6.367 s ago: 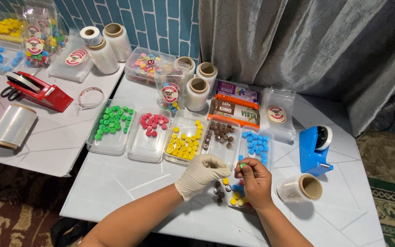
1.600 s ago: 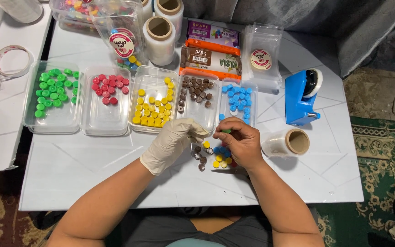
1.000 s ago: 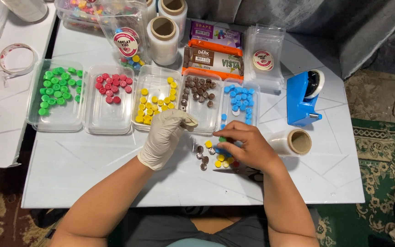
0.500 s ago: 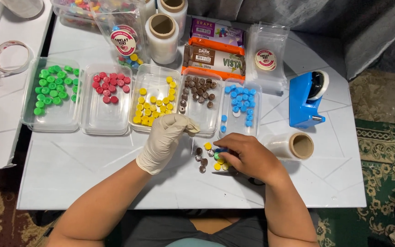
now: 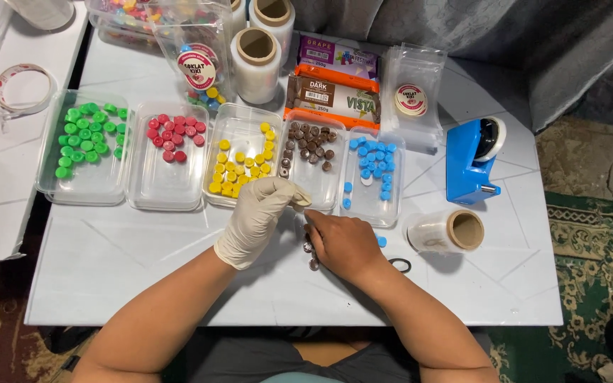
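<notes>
Colours around the two hands at the white table

The left hand (image 5: 260, 220) wears a cream-white glove; the right hand (image 5: 342, 245) is bare, with brown pieces (image 5: 311, 255) showing at its edge and one blue piece (image 5: 381, 242) just beside it. Beyond the fingers stand five clear trays: green pieces (image 5: 83, 135) farthest to the left, then red pieces (image 5: 174, 135), yellow pieces (image 5: 243, 167), dark brown pieces (image 5: 310, 145) and blue pieces (image 5: 372, 159). To the right of the bare hand are a clear film roll (image 5: 447, 231) with a tan core and a bright blue tape dispenser (image 5: 471, 163). The table (image 5: 143, 262) is white; the rug (image 5: 594, 269) is green with a cream pattern.
</notes>
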